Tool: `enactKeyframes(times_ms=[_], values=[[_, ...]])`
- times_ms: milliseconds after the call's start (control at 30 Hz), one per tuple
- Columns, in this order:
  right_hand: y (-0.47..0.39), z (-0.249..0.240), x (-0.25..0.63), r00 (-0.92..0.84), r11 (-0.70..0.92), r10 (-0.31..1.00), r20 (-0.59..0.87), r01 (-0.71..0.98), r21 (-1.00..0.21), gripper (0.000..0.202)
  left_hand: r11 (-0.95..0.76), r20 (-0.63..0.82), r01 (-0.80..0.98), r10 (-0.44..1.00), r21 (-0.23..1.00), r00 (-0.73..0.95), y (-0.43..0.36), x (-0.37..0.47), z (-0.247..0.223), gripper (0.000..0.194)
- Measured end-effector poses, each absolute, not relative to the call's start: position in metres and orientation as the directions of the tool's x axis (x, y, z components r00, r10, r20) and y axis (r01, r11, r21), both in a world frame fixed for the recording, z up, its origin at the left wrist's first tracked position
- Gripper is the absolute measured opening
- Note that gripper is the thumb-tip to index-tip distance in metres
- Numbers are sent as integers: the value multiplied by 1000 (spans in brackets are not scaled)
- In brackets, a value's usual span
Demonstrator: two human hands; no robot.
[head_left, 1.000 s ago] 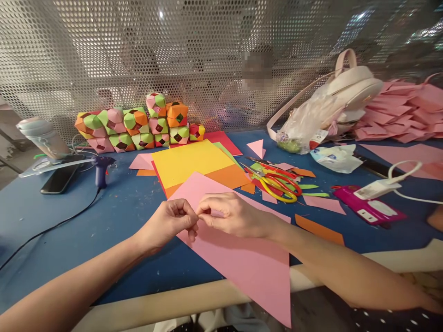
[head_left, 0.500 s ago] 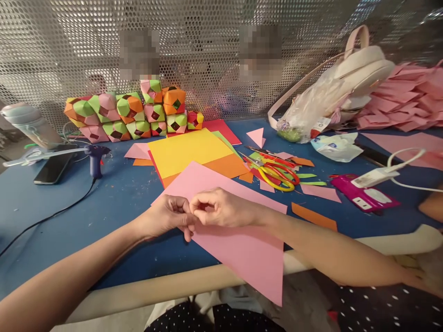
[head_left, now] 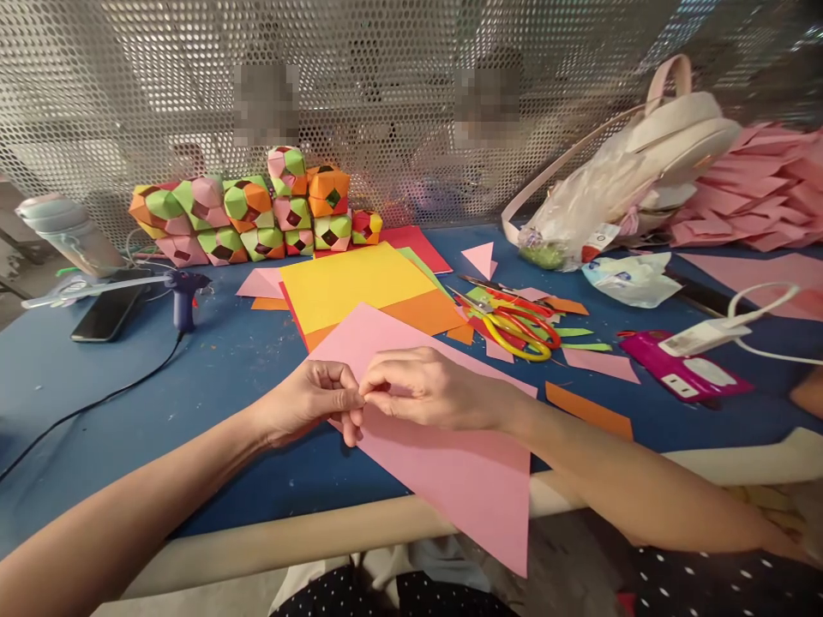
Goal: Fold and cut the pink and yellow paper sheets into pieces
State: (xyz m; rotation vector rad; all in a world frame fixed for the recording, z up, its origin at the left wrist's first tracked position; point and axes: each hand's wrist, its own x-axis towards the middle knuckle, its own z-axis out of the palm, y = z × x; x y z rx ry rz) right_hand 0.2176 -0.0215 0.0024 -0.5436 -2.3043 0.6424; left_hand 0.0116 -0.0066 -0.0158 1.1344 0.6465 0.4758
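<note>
My left hand (head_left: 325, 401) and my right hand (head_left: 428, 387) meet fingertip to fingertip above a large pink paper sheet (head_left: 463, 467). Both are closed in a pinch, thumb against forefinger. Whatever lies between the fingertips is too small or too hidden to make out. The pink sheet lies at a slant, its lower corner hanging over the table's front edge. Under its upper edge are a yellow sheet (head_left: 347, 283) and an orange sheet (head_left: 421, 310). Yellow-handled scissors (head_left: 514, 338) and red-handled scissors (head_left: 533, 321) rest to the right among paper scraps.
Folded paper blocks (head_left: 248, 210) are stacked at the back left. A glue gun (head_left: 184, 304), a phone (head_left: 109, 310) and a bottle (head_left: 68, 231) stand at left. To the right are a magenta power strip (head_left: 685, 368), a white bag (head_left: 675, 128) and piled pink paper (head_left: 759, 188).
The fingers of my right hand have straightened and flattened a little, still meeting the left fingertips. The whole view has shifted slightly; the sheets and tools lie as before.
</note>
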Motion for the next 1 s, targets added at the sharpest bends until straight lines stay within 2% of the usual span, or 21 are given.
enactKeyframes(times_ms=[100,333,867,933,1000], values=[[-21,0,217,-736,817,489,468,199,-541,16,349,-252,23,625,937,739,-8,12,-17,27],[-17,-13,213,-776,726,514,365,166,-667,14,314,-283,98,622,944,730,-4,9,-26,29],[-17,-31,202,-734,801,512,445,221,-556,17,283,-288,147,562,948,775,7,4,-31,33],[-17,-29,202,-695,775,547,466,211,-596,16,293,-287,138,560,946,777,6,5,-30,32],[-17,-24,204,-648,701,610,455,174,-692,14,308,-270,103,571,946,775,4,6,-27,31]])
